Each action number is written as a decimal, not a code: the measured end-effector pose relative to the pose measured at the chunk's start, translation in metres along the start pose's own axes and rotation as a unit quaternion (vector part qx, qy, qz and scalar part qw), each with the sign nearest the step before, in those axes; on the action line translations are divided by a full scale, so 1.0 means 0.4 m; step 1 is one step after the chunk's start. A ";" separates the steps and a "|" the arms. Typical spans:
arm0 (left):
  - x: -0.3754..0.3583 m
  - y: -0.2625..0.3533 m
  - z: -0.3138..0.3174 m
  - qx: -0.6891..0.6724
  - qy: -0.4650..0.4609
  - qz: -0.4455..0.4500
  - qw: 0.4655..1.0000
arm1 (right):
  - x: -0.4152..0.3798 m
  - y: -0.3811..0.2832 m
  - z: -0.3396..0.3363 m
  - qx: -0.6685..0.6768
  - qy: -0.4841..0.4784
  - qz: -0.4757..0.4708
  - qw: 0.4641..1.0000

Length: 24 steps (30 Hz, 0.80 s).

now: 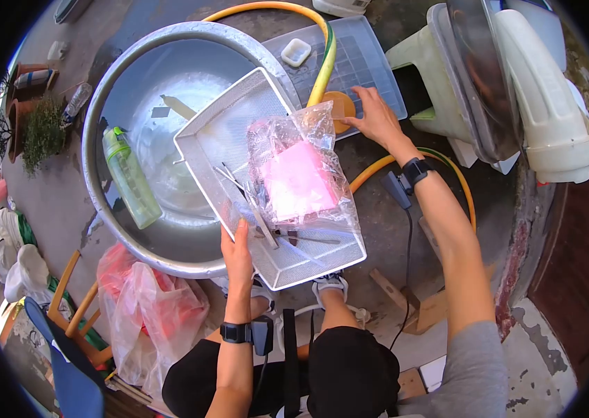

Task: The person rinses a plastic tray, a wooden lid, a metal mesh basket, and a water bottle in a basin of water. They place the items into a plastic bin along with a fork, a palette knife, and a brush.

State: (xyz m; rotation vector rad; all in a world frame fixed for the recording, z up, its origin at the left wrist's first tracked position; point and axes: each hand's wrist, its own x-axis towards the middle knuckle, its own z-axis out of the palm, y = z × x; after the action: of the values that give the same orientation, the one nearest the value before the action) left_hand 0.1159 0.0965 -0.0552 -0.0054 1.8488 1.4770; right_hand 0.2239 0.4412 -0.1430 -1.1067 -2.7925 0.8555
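Note:
A white mesh basket (219, 120) lies tilted across the right rim of a big metal basin (92, 167). My left hand (237, 254) grips its near left rim, thumb on top and the other fingers hidden underneath. Inside rest a clear plastic bag (322, 125) around a pink packet (300, 180), and slim metal tools (261, 221). My right hand (376, 120) is beyond the basket's right side, thumb and forefinger spread beside an orange round piece (340, 104) and close to the bag's upper corner. A green clear bottle (129, 177) lies in the basin.
A yellow hose (324, 70) curves behind the basket over a grey translucent lid (371, 56), where a small white dish (296, 52) sits. Pale plastic stools (441, 76) stand right. At lower left are a pinkish plastic bag (148, 306) and a blue-backed chair (58, 362).

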 end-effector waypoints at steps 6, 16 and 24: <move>-0.008 0.020 0.005 0.010 0.011 0.008 1.000 | 0.051 -0.010 0.061 -0.048 -0.039 0.046 0.997; -0.003 0.002 -0.007 0.023 0.001 0.006 1.000 | 0.158 -0.020 0.073 0.125 -0.032 -0.088 0.988; -0.008 0.025 0.004 0.034 0.001 0.007 0.999 | 0.294 -0.055 0.101 -0.087 -0.059 -0.283 0.953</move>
State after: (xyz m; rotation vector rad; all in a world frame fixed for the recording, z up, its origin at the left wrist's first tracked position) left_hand 0.1147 0.0998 -0.0454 0.0385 1.9041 1.4237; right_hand 0.1135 0.4835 -0.1872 -0.2182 -3.0647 0.6336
